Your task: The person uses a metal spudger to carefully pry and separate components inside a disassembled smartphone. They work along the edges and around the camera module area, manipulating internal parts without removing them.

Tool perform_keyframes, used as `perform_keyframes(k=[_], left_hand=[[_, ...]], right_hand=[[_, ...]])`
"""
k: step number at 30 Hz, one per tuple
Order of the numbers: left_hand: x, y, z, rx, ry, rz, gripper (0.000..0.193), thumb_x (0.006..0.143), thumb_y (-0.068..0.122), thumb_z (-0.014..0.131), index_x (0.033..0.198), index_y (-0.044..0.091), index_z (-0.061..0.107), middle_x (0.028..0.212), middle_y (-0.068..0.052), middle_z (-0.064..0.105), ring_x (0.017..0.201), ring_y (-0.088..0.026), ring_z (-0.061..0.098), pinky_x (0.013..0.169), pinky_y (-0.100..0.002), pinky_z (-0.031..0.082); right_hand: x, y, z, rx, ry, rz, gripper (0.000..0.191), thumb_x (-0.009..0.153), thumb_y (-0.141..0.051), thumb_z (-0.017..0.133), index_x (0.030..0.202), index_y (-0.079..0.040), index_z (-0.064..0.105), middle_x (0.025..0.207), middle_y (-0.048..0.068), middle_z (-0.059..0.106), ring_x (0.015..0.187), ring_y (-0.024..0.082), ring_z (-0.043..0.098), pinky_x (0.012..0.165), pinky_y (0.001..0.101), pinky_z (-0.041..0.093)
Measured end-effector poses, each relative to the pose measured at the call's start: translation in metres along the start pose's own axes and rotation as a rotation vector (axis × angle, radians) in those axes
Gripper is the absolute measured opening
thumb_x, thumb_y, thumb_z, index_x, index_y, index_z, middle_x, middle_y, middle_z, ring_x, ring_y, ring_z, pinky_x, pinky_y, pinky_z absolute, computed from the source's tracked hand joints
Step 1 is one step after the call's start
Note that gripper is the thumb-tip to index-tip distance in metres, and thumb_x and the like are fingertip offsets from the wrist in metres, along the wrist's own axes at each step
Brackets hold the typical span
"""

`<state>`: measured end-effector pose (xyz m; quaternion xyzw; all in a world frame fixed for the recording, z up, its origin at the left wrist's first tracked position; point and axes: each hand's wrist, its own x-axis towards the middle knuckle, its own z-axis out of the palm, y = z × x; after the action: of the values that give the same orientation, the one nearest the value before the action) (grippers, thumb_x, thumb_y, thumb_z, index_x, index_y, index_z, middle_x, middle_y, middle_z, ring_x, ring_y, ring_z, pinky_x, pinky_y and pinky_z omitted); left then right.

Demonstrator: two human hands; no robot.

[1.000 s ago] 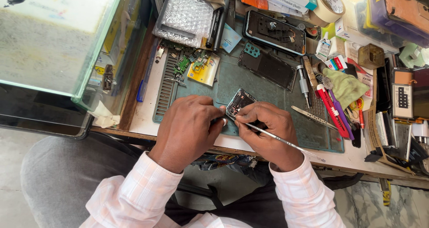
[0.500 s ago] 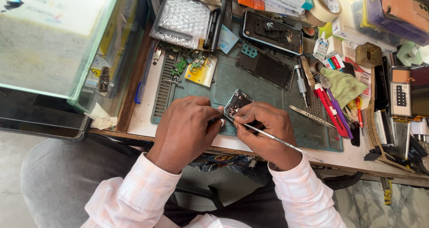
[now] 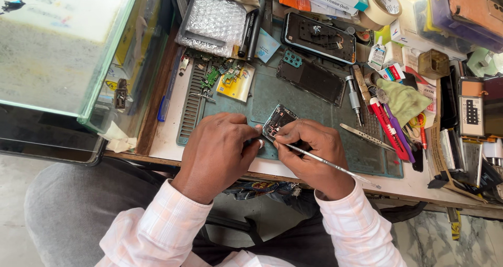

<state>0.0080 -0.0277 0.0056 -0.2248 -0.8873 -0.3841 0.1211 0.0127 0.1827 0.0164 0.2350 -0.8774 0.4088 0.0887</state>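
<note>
The left hand (image 3: 217, 154) has its grip closed on a small opened dark phone body (image 3: 279, 121) at the near green mat (image 3: 272, 94) on the bench; the right hand (image 3: 314, 154) pinches a thin metal pry tool (image 3: 327, 165) touching it.

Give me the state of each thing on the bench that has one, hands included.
Opened phone: back off, held tilted on the mat.
Left hand: gripping the phone.
Right hand: holding thin metal tool.
Second phone: lying open.
Tweezers: lying loose.
</note>
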Motion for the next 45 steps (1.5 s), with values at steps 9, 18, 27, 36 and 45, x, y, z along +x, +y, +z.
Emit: perform_keyframes(k=[9, 18, 27, 36, 45], left_hand=[[0.0008, 0.0006, -0.0006, -0.006, -0.002, 0.001, 0.018, 0.078, 0.016, 0.079, 0.09, 0.004, 0.08, 0.072, -0.01, 0.064, 0.076, -0.031, 0.065, 0.072, -0.046, 0.05], [0.0003, -0.0016, 0.0008, 0.003, -0.004, 0.01, 0.019, 0.079, 0.017, 0.078, 0.092, 0.004, 0.08, 0.071, -0.009, 0.063, 0.075, -0.031, 0.064, 0.071, -0.046, 0.049], [0.0004, 0.0001, 0.0002, 0.002, -0.012, -0.005, 0.019, 0.078, 0.016, 0.078, 0.092, 0.004, 0.08, 0.072, -0.01, 0.065, 0.076, -0.031, 0.065, 0.072, -0.045, 0.05], [0.0007, -0.0007, -0.0001, -0.001, 0.002, 0.009, 0.02, 0.078, 0.016, 0.078, 0.093, 0.003, 0.08, 0.072, -0.01, 0.064, 0.075, -0.031, 0.065, 0.071, -0.046, 0.05], [0.0018, 0.0019, -0.0012, 0.005, -0.012, -0.005, 0.018, 0.077, 0.015, 0.079, 0.091, 0.003, 0.08, 0.07, -0.01, 0.064, 0.073, -0.031, 0.065, 0.07, -0.046, 0.05]], right_hand=[[0.0004, 0.0033, -0.0016, 0.078, -0.014, -0.006, 0.013, 0.082, 0.002, 0.08, 0.088, 0.0, 0.068, 0.093, 0.011, 0.076, 0.081, 0.015, 0.075, 0.069, 0.0273, 0.058], [0.0021, 0.0025, 0.0003, 0.032, -0.021, -0.009, 0.012, 0.082, 0.001, 0.081, 0.087, -0.001, 0.07, 0.091, 0.01, 0.077, 0.081, 0.017, 0.075, 0.07, 0.0281, 0.058], [0.0035, 0.0007, 0.0001, -0.039, -0.004, -0.085, 0.015, 0.082, -0.001, 0.082, 0.091, -0.001, 0.07, 0.092, 0.011, 0.076, 0.083, 0.019, 0.075, 0.072, 0.0299, 0.057], [0.0027, 0.0016, -0.0011, 0.04, -0.032, -0.027, 0.013, 0.084, 0.001, 0.079, 0.088, -0.001, 0.067, 0.091, 0.01, 0.076, 0.082, 0.017, 0.076, 0.071, 0.0285, 0.058], [0.0023, 0.0006, -0.0012, 0.038, -0.024, -0.007, 0.013, 0.082, 0.0, 0.081, 0.089, -0.001, 0.069, 0.092, 0.01, 0.077, 0.081, 0.019, 0.076, 0.07, 0.0291, 0.058]])
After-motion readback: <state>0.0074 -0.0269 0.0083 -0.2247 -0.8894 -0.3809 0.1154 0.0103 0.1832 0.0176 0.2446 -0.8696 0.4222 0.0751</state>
